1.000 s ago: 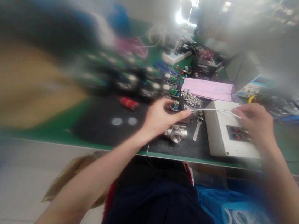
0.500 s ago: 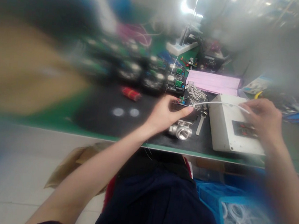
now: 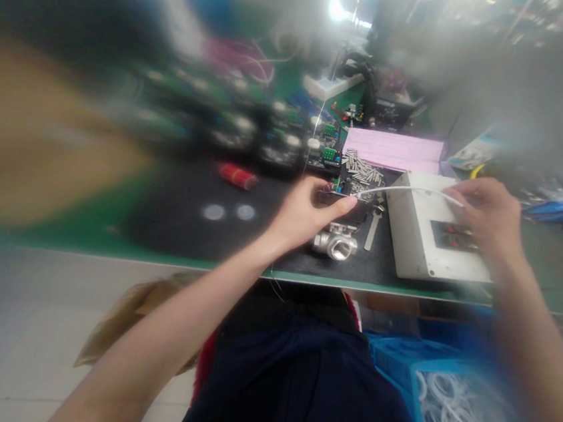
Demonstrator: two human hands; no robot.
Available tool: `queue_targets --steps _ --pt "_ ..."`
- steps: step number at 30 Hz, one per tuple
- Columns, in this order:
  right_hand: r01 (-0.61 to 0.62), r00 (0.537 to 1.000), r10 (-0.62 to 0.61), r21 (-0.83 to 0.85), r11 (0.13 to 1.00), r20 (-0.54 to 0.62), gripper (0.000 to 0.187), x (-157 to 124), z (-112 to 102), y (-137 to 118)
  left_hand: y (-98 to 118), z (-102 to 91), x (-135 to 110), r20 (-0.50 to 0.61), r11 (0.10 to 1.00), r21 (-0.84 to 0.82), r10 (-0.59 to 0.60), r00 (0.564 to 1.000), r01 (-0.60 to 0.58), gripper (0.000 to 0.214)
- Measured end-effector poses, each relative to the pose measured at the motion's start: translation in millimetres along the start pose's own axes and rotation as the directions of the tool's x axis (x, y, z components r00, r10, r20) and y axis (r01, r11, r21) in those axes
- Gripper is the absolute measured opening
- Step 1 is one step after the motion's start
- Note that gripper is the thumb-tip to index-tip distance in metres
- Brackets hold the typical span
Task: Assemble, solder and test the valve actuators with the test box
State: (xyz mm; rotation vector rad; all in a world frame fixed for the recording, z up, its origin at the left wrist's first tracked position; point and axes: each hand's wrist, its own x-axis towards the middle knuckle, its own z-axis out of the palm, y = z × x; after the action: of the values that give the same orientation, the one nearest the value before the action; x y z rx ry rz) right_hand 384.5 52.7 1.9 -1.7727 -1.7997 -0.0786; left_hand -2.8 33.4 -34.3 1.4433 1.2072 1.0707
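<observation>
My left hand (image 3: 306, 212) is closed around the side of a black box-shaped unit with a circuit board (image 3: 350, 206), its thumb pressing near one end of a white cable (image 3: 399, 189). Beneath that unit sits a shiny metal ball valve (image 3: 337, 245) with its threaded opening facing me. My right hand (image 3: 489, 216) pinches the other stretch of the cable, above a cream-coloured box (image 3: 413, 252) with a dark panel. The cable arches between both hands. Where it meets the unit is too small to make out.
Small metal pins (image 3: 363, 169) lie heaped behind the unit, in front of a pink sheet (image 3: 393, 149). A flat metal wrench (image 3: 372, 231) lies beside the valve. Leftward are a red roll (image 3: 237, 176) and several board-fitted units (image 3: 281, 147). A blue crate (image 3: 418, 413) holds white cables below.
The whole view has shifted slightly, so the bench appears further left. Both hands keep their holds on the unit and the cable, with hardly any movement relative to the bench.
</observation>
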Motion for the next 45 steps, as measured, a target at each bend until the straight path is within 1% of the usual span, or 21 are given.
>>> queue_targets --steps 7,13,21,26,33,37,42,45 --pt "0.029 1.000 -0.029 -0.018 0.999 -0.007 0.017 -0.3 0.4 2.1 -1.1 -0.1 0.4 0.006 1.000 -0.009 0.003 1.000 -0.003 0.065" --pt "0.026 1.000 -0.026 0.012 1.000 -0.007 0.017 0.0 1.5 2.5 -2.3 -0.6 0.9 0.011 1.000 -0.007 -0.008 1.000 0.008 0.066" --pt "0.013 1.000 -0.013 -0.007 1.000 0.004 0.015 0.0 2.9 4.6 0.4 -2.3 0.1 0.011 1.000 -0.001 -0.023 1.000 0.023 0.066" --pt "-0.002 1.000 0.002 -0.016 1.000 0.001 0.016 0.1 3.0 5.1 -0.2 -2.9 0.1 0.009 1.000 0.011 -0.022 1.000 0.022 0.067" --pt "0.015 1.000 -0.015 -0.004 1.000 -0.002 0.018 -0.9 3.8 5.9 -3.6 -2.1 1.2 0.006 1.000 0.009 -0.013 1.000 0.013 0.067" --pt "0.000 1.000 0.000 0.001 1.000 -0.001 0.019 -1.2 5.2 7.3 -3.7 -3.0 1.2 0.024 1.000 -0.005 -0.024 0.999 0.024 0.069" --pt "0.056 0.998 -0.056 -0.001 0.998 0.005 0.020 -0.3 3.9 6.3 -3.3 -4.1 1.0 0.031 0.999 -0.025 -0.024 0.999 0.025 0.066" --pt "0.061 0.998 -0.061 -0.003 0.998 0.010 0.022 -0.1 3.3 5.6 -3.0 -4.7 0.7 0.033 1.000 -0.023 -0.021 0.999 0.021 0.067"
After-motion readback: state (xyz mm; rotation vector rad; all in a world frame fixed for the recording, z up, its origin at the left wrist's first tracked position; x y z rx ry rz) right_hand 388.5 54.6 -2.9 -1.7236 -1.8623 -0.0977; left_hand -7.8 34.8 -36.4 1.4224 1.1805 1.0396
